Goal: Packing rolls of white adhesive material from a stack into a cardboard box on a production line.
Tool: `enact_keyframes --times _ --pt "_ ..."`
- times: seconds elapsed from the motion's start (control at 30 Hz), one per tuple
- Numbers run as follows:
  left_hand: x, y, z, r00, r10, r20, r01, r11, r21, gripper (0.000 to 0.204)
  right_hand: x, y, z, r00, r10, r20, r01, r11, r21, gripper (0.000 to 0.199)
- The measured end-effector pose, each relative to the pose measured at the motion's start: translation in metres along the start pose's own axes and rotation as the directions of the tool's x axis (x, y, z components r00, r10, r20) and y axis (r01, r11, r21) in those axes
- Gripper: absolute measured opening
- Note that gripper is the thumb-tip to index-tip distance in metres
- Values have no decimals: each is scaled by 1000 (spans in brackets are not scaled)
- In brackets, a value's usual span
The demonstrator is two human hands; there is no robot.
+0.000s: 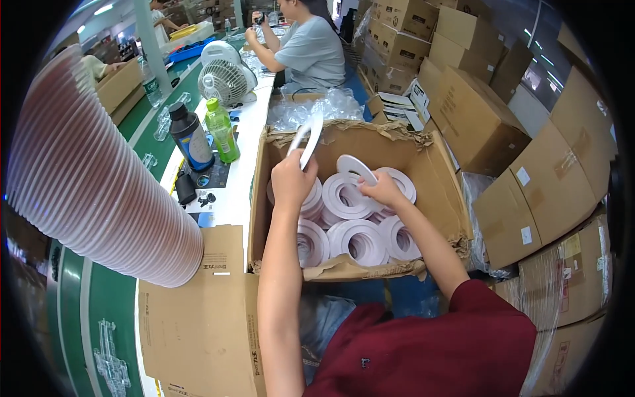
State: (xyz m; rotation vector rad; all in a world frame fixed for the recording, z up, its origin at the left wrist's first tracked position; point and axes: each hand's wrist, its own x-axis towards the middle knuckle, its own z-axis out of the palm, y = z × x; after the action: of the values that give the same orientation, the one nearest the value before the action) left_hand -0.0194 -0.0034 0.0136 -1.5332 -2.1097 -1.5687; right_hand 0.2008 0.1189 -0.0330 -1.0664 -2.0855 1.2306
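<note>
My left hand (293,182) is closed round flat white plastic rings (314,142), tilted upright above the box; they look like two, blurred at the top. In my right hand (383,190), fingers and thumb pinch the edge of another white ring (354,163), lower and a little to the right. Beneath both hands stands an open cardboard box (440,178) with torn flaps. Several stacks of the same rings (358,243) lie inside it, their centre holes facing up. My wrists and forearms cover part of the stacks.
To the left a tall leaning stack of pinkish-white discs (112,185) stands on flattened cardboard (198,317). Farther along the white table are a black bottle (192,137), a green bottle (221,131) and a fan (225,73). A seated co-worker (307,49) is beyond; cartons (479,119) line the right.
</note>
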Motion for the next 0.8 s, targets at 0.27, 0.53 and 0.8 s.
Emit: enact_keyframes --times 0.27,0.53,0.8 --pt "-4 15 15 908 297 296 -344 931 121 20 5 -10 27 964 -5 266 -43 984 176 19" --pt "-4 13 6 936 350 39 -351 936 23 27 0 -9 28 978 25 209 -121 879 461 18" --pt "-10 19 7 894 439 -86 -443 896 -31 23 5 -1 25 974 91 207 -176 879 443 11"
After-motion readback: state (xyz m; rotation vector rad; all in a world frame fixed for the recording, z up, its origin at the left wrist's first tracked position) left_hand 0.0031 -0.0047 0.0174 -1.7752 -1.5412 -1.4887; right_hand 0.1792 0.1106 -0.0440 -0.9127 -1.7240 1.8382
